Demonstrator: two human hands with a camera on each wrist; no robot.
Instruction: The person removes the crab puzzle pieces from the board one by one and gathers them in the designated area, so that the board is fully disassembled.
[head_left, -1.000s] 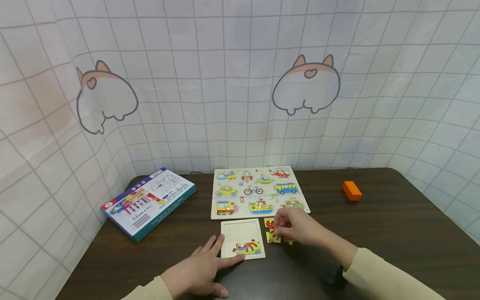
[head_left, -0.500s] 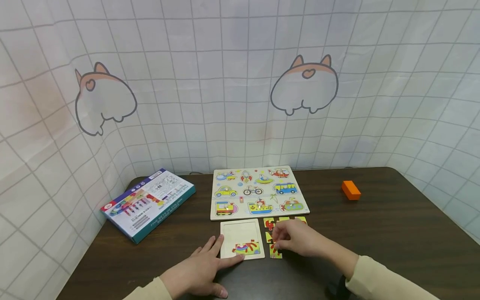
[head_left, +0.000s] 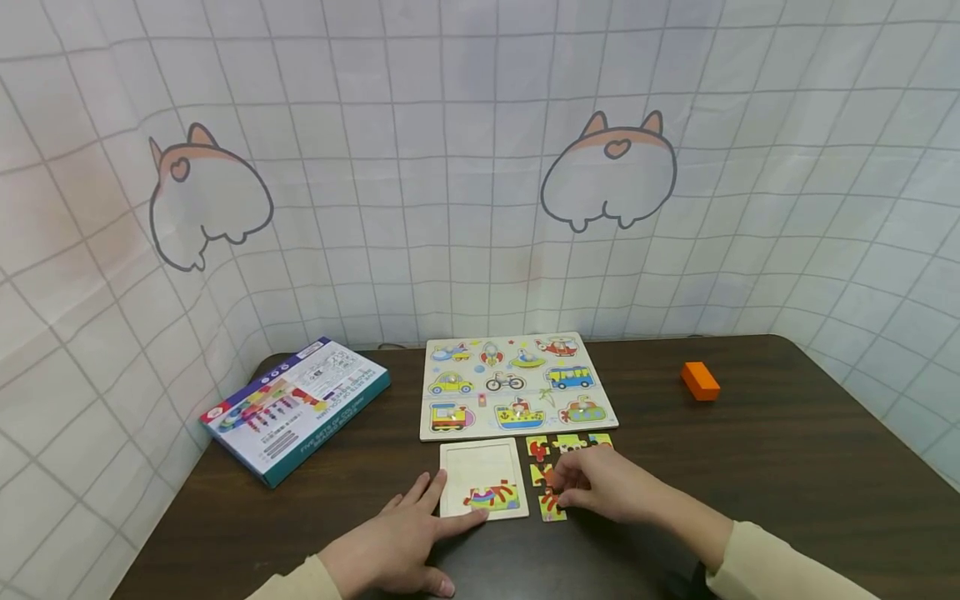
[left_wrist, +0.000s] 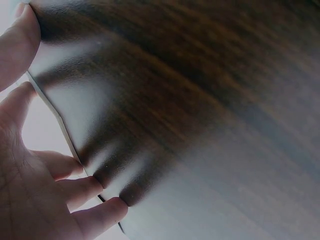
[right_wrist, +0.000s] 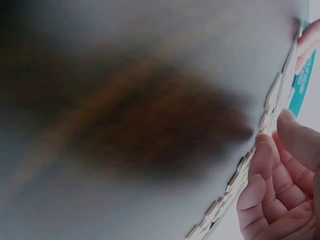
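My left hand (head_left: 397, 533) lies spread on the table, fingertips touching the left and lower edges of a small wooden puzzle tray (head_left: 480, 460). Inside the tray, a joined strip of colourful puzzle pieces (head_left: 495, 497) fills the lower right. My right hand (head_left: 611, 483) hovers low over loose jigsaw pieces right of the tray, its fingers loosely bent and thumb apart from the index finger. Near its thumb lies a yellow-green piece with red marks (head_left: 552, 507). More pieces show above it, such as a red-and-yellow one (head_left: 537, 448). The right wrist view shows nothing clearly pinched; the hand partly covers some pieces.
A large vehicle peg puzzle board (head_left: 517, 385) lies behind the tray. To the left is a flat boxed set (head_left: 296, 408), and an orange block (head_left: 701, 381) sits at the back right. A gridded white curtain (head_left: 480, 183) encloses the table.
The right hand has shifted a little right and toward the person, uncovering several loose pieces. One yellow-green piece now lies lower, beside the tray's corner. The left hand stays in place.
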